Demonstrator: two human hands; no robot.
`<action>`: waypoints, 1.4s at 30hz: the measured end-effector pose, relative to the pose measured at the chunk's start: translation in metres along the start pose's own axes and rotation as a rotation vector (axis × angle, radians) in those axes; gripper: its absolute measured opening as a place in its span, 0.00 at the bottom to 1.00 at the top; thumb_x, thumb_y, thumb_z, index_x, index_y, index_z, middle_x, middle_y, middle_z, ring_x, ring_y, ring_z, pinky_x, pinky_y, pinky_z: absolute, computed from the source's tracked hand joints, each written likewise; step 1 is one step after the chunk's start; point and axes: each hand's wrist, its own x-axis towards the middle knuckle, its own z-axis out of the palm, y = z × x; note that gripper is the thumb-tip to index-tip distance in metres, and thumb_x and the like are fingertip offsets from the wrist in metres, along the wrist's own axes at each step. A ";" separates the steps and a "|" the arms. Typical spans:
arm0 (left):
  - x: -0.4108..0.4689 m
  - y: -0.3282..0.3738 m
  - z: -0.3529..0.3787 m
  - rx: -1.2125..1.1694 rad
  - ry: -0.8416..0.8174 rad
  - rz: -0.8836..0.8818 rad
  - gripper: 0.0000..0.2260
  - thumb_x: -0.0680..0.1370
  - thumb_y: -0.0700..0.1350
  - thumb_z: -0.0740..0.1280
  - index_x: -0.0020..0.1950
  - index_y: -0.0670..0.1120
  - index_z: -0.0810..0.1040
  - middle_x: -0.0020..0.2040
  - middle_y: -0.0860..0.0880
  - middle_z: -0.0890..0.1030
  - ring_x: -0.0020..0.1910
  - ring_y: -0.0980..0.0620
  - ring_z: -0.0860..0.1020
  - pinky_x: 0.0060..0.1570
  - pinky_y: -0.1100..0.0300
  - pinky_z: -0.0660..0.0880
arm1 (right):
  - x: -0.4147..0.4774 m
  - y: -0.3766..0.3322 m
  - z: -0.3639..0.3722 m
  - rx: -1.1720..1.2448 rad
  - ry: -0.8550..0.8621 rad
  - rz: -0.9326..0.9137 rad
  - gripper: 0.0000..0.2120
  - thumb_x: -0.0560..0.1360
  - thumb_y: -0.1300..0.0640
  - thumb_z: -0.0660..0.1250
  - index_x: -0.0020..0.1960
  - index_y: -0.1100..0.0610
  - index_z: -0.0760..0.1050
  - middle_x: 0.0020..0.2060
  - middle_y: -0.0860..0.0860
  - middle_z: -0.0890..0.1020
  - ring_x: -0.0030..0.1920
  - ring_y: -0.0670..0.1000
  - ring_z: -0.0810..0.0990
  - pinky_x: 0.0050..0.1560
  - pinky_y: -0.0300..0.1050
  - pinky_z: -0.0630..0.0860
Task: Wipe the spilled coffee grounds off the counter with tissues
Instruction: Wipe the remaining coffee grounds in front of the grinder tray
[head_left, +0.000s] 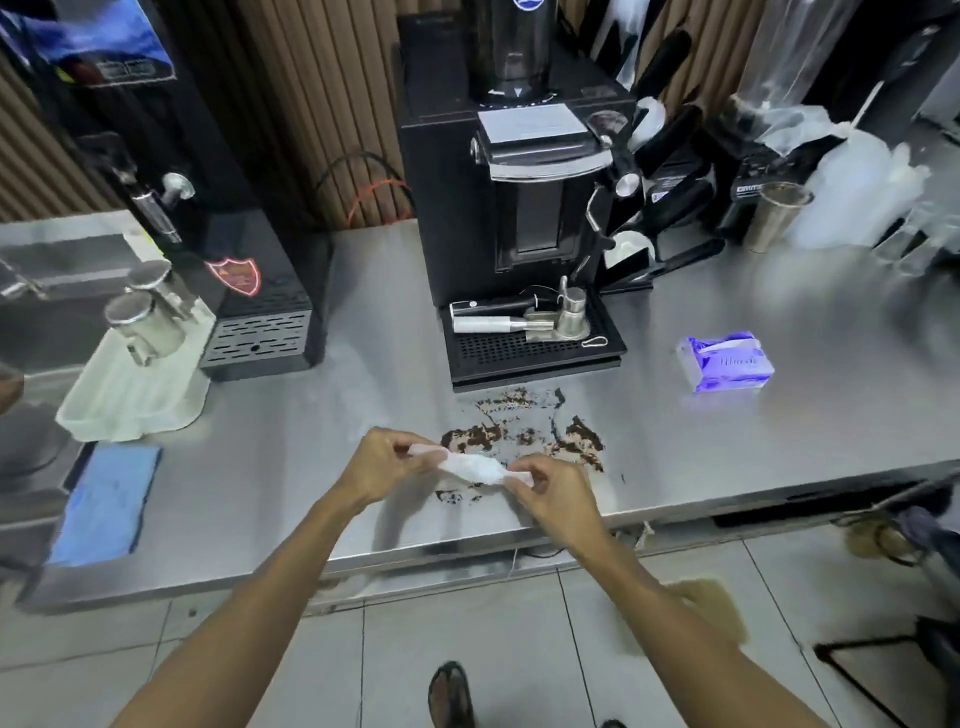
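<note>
Head view, looking down over a long steel table (727, 441) that fills most of the room in front of the person. At 12 o'clock stands a black coffee machine (457, 208), its drip tray holding a portafilter (519, 322) and some small metal tools. At 10 o'clock sits a black hot-water dispenser (249, 291), and just beside it, nearer 9 o'clock, a white tray (130, 400) carries two metal jugs (143, 322). A blue cloth (106, 504) lies flat on the table at 8 o'clock. At 2 o'clock, well apart from the spill, a purple tissue pack (727, 364) rests with a sheet poking from its slot.

The coffee grounds (478, 439) are smeared in dark patches on the table just in front of the machine's drip tray, spreading toward the near edge at 6 o'clock. Over them the left hand (379, 467) and right hand (556, 493) are held a little apart. Each pinches one end of a crumpled white tissue (475, 467) between thumb and fingertips, so the tissue stretches between them above the near part of the spill.
</note>
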 end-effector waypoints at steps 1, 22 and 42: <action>0.005 -0.008 -0.007 0.033 -0.018 0.030 0.06 0.72 0.44 0.75 0.48 0.48 0.86 0.41 0.55 0.86 0.37 0.58 0.80 0.36 0.64 0.76 | -0.002 -0.001 0.011 -0.023 0.021 -0.039 0.13 0.73 0.61 0.73 0.57 0.56 0.81 0.44 0.42 0.82 0.34 0.37 0.77 0.38 0.29 0.74; 0.036 -0.100 -0.051 0.850 -0.124 0.887 0.13 0.80 0.52 0.61 0.53 0.51 0.85 0.55 0.54 0.81 0.54 0.49 0.73 0.52 0.59 0.66 | -0.044 -0.022 0.137 -0.452 0.268 -0.164 0.05 0.74 0.56 0.72 0.48 0.55 0.83 0.46 0.47 0.77 0.45 0.46 0.67 0.47 0.32 0.62; 0.065 -0.098 -0.037 0.774 -0.134 0.907 0.13 0.81 0.44 0.60 0.54 0.41 0.82 0.53 0.47 0.80 0.52 0.50 0.78 0.47 0.60 0.77 | -0.026 -0.036 0.141 -0.664 0.443 -0.038 0.09 0.77 0.53 0.67 0.53 0.53 0.84 0.36 0.45 0.76 0.41 0.48 0.63 0.35 0.44 0.65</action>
